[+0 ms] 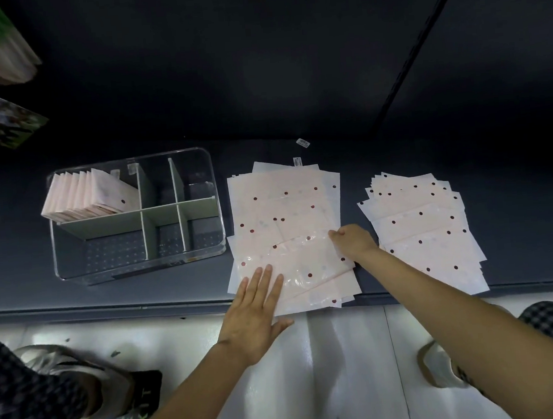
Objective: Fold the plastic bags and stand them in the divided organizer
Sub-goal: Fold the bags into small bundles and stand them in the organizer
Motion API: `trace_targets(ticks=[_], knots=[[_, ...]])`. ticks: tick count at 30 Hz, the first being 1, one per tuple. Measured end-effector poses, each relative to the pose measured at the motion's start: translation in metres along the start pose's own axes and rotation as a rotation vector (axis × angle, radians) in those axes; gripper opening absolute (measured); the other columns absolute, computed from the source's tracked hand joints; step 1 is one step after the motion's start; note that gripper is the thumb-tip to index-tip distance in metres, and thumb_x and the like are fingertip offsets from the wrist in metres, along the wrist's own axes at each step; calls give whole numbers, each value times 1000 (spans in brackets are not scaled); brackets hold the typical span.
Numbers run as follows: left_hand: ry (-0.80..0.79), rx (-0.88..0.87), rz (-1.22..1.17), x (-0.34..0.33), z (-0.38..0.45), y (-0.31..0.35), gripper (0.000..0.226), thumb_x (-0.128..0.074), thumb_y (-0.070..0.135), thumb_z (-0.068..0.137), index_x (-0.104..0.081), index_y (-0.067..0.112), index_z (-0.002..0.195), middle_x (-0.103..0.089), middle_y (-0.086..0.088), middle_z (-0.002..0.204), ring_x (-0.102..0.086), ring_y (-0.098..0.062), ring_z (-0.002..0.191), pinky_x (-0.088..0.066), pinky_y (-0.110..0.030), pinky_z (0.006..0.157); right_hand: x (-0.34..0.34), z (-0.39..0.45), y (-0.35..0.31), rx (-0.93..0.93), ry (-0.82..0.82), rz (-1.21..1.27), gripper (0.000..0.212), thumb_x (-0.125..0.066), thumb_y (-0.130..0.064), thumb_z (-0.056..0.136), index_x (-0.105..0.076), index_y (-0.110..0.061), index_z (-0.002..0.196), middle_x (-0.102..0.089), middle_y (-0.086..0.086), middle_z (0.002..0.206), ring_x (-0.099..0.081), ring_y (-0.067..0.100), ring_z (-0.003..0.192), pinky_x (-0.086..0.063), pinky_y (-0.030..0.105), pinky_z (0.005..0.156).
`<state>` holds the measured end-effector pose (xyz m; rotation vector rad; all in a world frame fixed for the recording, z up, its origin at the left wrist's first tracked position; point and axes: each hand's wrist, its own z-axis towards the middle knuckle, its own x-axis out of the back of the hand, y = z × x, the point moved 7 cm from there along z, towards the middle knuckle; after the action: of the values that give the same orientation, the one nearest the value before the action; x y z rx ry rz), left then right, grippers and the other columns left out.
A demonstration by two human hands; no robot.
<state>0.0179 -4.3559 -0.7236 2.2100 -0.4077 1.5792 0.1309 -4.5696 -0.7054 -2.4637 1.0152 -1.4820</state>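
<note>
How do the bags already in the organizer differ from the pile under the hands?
The folded bags stand on edge, packed in the far-left compartment of the organizer; the middle pile lies flat and loosely fanned on the dark surface. The folded bags are small rectangles; the pile's sheets are large and unfolded. The left hand presses the pile; nothing touches the folded bags. Both are pale pink with dark dots.

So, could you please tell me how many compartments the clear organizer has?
6, in two rows of three inside the clear organizer. The far-left one holds the folded bags; the other two far ones and all three near ones hold none.
</note>
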Motion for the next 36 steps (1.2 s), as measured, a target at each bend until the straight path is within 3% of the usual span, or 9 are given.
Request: trace_targets(ticks=[4,9,14,17,22,24,26,32,36], knots=[[-4,1,47,-5,1,2,77,1,68,86,35,24,138,37,-9,148,32,-27,138,13,-43,117,10,-44,-26,359,451,-382,25,-47,-25,95,-57,-5,108,-60,14,102,-56,35,95,-46,38,77],[-10,-6,78,-9,2,2,78,-5,67,90,33,21,140,38,-12,148,34,-28,137,14,-44,116,-71,-125,-28,1031,195,-575,53,-39,-40,95,-50,-7,134,-49,8,141,-46,25,130,-38,44,106],[2,-17,91,-6,1,0,79,-5,68,89,33,21,141,38,-11,148,33,-28,137,14,-43,116,-73,-109,36,814,-10,-728,77,-13,-62,92,8,-13,148,15,2,156,13,19,145,10,35,116],[1,-29,88,-5,0,0,77,-3,68,88,32,23,141,36,-11,148,33,-29,137,14,-43,116,-44,-101,55,708,112,-733,82,-1,-64,89,-4,-9,149,4,3,157,2,20,146,11,33,116],[-13,-75,42,0,-1,2,66,5,68,83,30,41,139,36,-13,148,32,-31,137,14,-43,116,-3,-107,27,785,391,-523,44,-45,-40,91,-74,-8,101,-69,5,114,-65,25,106,-40,37,103],[-17,-86,26,1,-1,2,64,6,68,82,26,46,139,35,-13,148,31,-31,138,15,-44,116,-2,-109,10,889,395,-439,18,-73,-25,79,-75,-12,91,-72,2,101,-69,23,91,-53,34,85],[-31,-96,12,1,0,1,63,3,69,83,22,48,139,35,-14,149,31,-31,138,14,-43,117,-12,-109,-1,948,325,-455,24,-86,-17,64,-74,-16,84,-71,-1,89,-68,19,78,-53,27,71],[-63,-94,-29,4,0,1,63,-6,69,87,13,50,143,32,-12,150,31,-28,139,13,-41,117,-21,-102,-16,991,293,-668,34,-91,-3,39,-71,-17,63,-67,-3,71,-62,16,58,-49,20,51],[-38,-33,-149,10,1,-3,70,-25,68,89,5,43,147,18,-6,157,18,-21,144,11,-34,117,-20,-106,-27,1018,320,-690,21,-83,-5,52,-65,-14,58,-61,-2,62,-57,16,52,-46,21,47]])
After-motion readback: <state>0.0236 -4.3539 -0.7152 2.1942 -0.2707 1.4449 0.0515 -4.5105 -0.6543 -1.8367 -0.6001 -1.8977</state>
